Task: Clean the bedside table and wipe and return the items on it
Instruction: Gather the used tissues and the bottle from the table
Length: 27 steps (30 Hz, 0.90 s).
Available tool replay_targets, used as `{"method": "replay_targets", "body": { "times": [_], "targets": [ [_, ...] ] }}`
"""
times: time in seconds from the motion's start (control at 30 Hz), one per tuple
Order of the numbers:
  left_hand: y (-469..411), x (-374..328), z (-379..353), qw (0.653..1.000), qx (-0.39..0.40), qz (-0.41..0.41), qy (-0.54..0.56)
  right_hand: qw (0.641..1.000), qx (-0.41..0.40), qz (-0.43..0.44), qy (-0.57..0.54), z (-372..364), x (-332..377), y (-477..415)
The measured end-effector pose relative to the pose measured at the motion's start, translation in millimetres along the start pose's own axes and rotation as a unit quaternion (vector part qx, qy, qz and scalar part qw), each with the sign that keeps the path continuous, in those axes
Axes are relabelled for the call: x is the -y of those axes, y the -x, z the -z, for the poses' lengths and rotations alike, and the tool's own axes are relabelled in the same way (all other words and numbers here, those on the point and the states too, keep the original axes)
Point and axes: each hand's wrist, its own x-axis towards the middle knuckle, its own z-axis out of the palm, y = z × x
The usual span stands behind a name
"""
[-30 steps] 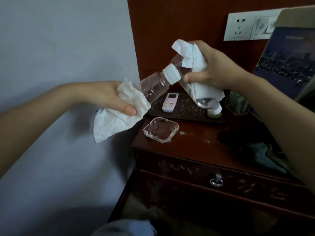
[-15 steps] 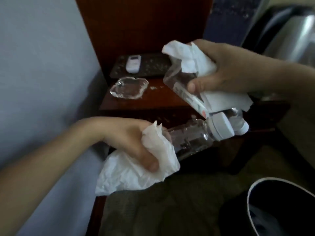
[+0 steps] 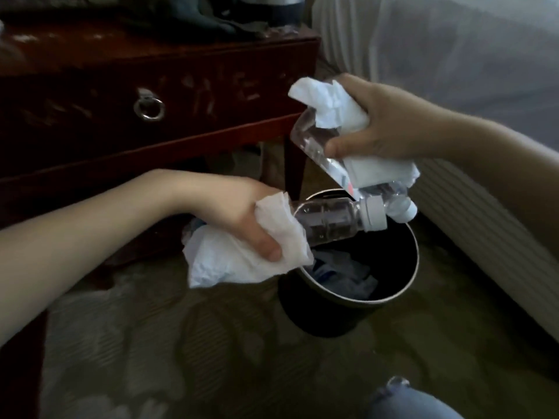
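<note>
**Head view: two bottles held over the waste bin**

Head view: two clear plastic bottles are seen gripped above a dark round waste bin (image 3: 348,309) standing on the carpet. The left hand (image 3: 242,219) is closed around the base of one bottle (image 3: 329,222), with a crumpled white tissue (image 3: 242,258) pressed between palm and plastic; the loose end of that tissue hangs down beside the bin's rim. This bottle is held nearly level, its white cap (image 3: 373,213) pointed to the right, over the bin's opening.

The right hand (image 3: 387,125) is clenched on a second bottle (image 3: 314,146), which is tilted steeply with its cap (image 3: 403,211) downward. A second tissue (image 3: 338,110) is wrapped under the fingers, showing both above and below the grip. The two caps are seen just beside each other, the lower one partly hidden behind the other; whether they touch cannot be told.

Inside the bin, crumpled pale paper (image 3: 344,279) is visible at the bottom.

The bedside table (image 3: 181,86) is seen at upper left, dark reddish wood with a drawer fitted with a metal ring pull (image 3: 149,107). Its front is marked with pale smudges. Dark items lie on its top, too blurred to be identified. A white-covered bed (image 3: 453,55) is seen at right, close to the bin.
</note>
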Motion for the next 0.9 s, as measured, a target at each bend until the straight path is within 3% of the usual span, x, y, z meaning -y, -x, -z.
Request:
{"method": "replay_targets", "body": {
  "times": [0.07, 0.3, 0.37, 0.43, 0.5, 0.6, 0.73, 0.83, 0.9],
  "targets": [
    [-27.1, -4.7, -11.8, 0.999, -0.042, -0.001, -0.029, 1.000, -0.028, -0.003, -0.009, -12.3, -35.8, 13.4],
    [-62.5, -24.4, 2.1, 0.996, -0.092, -0.016, 0.017, 0.968, -0.182, -0.070, -0.155, -32.7, -118.6, 41.8],
    [-68.1, -28.8, 10.3, 0.992, -0.102, -0.034, 0.070, 0.962, -0.167, -0.089, -0.199, -49.3, -133.3, 44.0],
    [-73.7, -31.7, 13.7, 0.985, -0.121, -0.048, 0.110, 0.970, -0.088, -0.127, -0.185, -65.4, -144.9, 48.6],
    [-84.4, -28.3, 13.5, 0.981, -0.149, -0.064, 0.104, 0.977, -0.013, -0.162, -0.138, -73.3, -155.3, 56.3],
    [-102.7, -29.3, 7.4, 0.981, -0.152, -0.078, 0.095, 0.971, 0.032, -0.206, -0.121, -68.6, -168.6, 72.0],
    [-123.3, -30.5, -6.4, 0.980, -0.158, -0.080, 0.092, 0.962, 0.097, -0.184, -0.177, -73.9, -172.5, 92.6],
    [-131.4, -23.9, -23.2, 0.987, -0.152, -0.040, 0.043, 0.958, 0.075, -0.199, -0.194, -71.6, -176.0, 98.3],
    [-139.4, -17.3, -40.2, 0.989, -0.131, -0.003, -0.073, 0.965, 0.002, -0.200, -0.167, -61.2, -179.2, 99.0]
  ]
}}
